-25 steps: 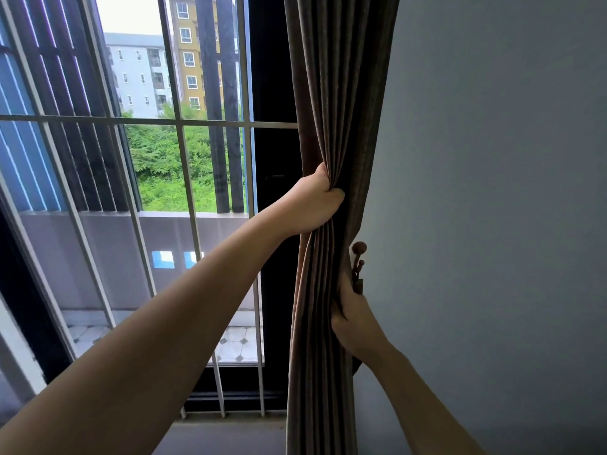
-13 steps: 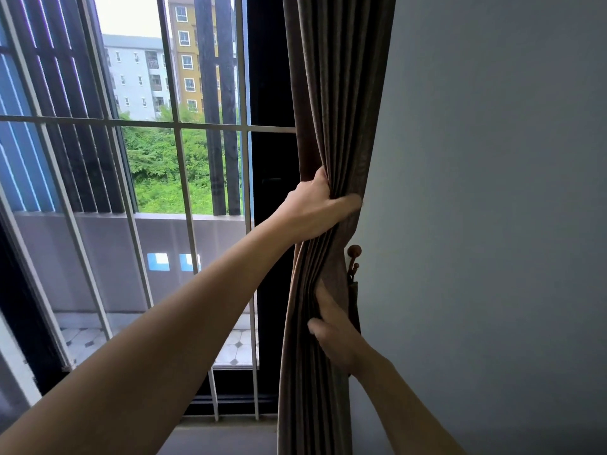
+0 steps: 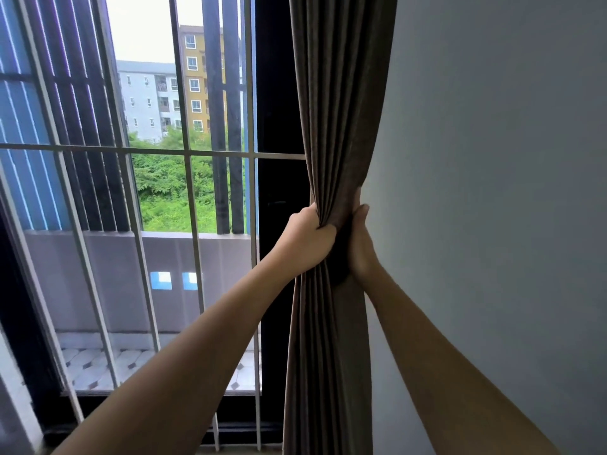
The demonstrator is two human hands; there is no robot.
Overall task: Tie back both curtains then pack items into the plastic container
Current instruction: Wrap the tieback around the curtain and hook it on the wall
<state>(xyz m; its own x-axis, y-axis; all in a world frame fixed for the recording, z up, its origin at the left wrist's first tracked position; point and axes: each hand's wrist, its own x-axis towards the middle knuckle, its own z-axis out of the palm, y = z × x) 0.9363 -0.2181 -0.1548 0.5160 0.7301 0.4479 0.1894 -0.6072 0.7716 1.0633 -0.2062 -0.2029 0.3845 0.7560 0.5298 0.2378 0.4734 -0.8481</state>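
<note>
A brown pleated curtain (image 3: pixel 341 103) hangs gathered at the window's right edge, against the grey wall. My left hand (image 3: pixel 303 239) grips the bunched folds from the left at mid height. My right hand (image 3: pixel 359 247) reaches round the curtain's right side between cloth and wall, its fingers wrapped round the bundle and partly hidden behind it. Between the two hands sits a dark patch in the cloth. The wooden tieback hook on the wall is hidden. No plastic container is in view.
A window with a white metal grille (image 3: pixel 190 198) fills the left half, with a balcony, trees and buildings outside. The dark window frame (image 3: pixel 279 178) stands just left of the curtain. The grey wall (image 3: pixel 492 192) fills the right half.
My right hand has risen from below the hook to the level of my left hand and now clasps the curtain's right side. The wooden hook, seen earlier, is now covered.
</note>
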